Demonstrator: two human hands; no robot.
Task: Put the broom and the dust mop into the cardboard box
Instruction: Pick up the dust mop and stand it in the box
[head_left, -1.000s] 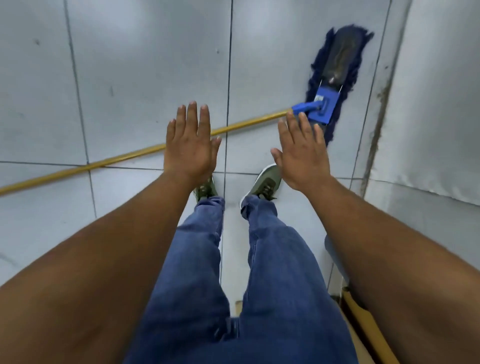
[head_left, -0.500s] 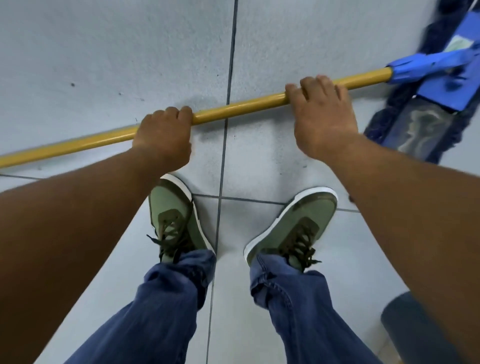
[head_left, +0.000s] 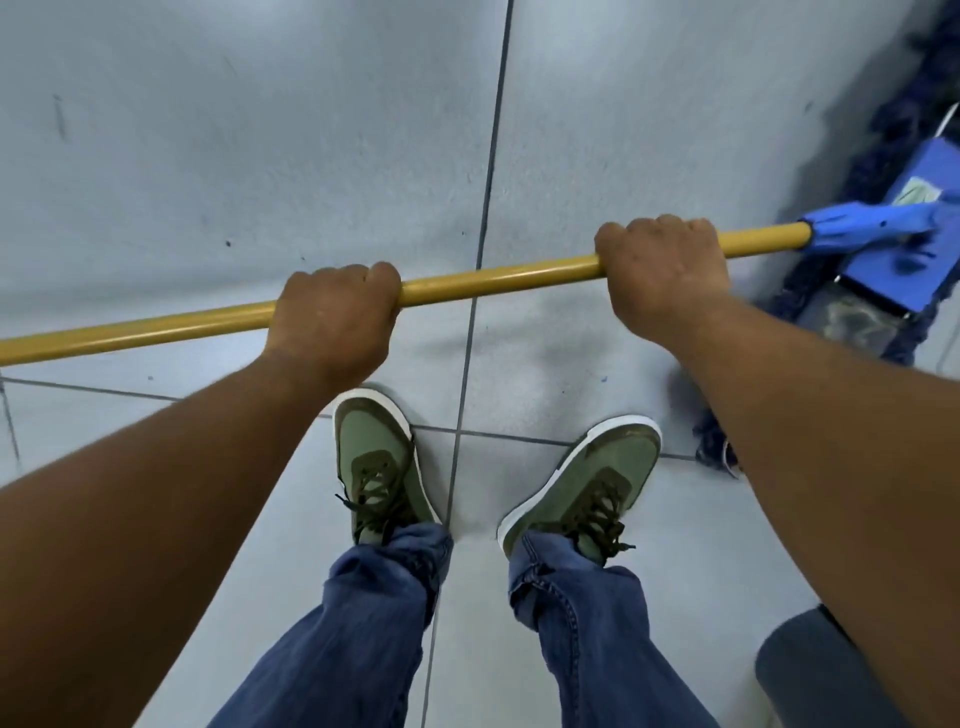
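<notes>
The dust mop has a long yellow handle (head_left: 493, 275) that runs across the view from the left edge to a blue joint (head_left: 857, 231) at the right. Its flat head (head_left: 904, 244), blue plate with dark blue fringe, is at the right edge. My left hand (head_left: 332, 317) is closed around the handle left of the middle. My right hand (head_left: 660, 275) grips it closer to the blue joint. Neither the broom nor the cardboard box is in view.
The floor is pale grey tile with dark grout lines (head_left: 483, 208). My two green shoes (head_left: 379, 457) (head_left: 592, 478) stand just below the handle. A dark grey rounded object (head_left: 800, 670) sits at the lower right, partly behind my right forearm.
One second ago both hands hovered open above the handle. They have since closed on it, and the view has dropped much closer to the floor. The handle now sits slightly lower in view.
</notes>
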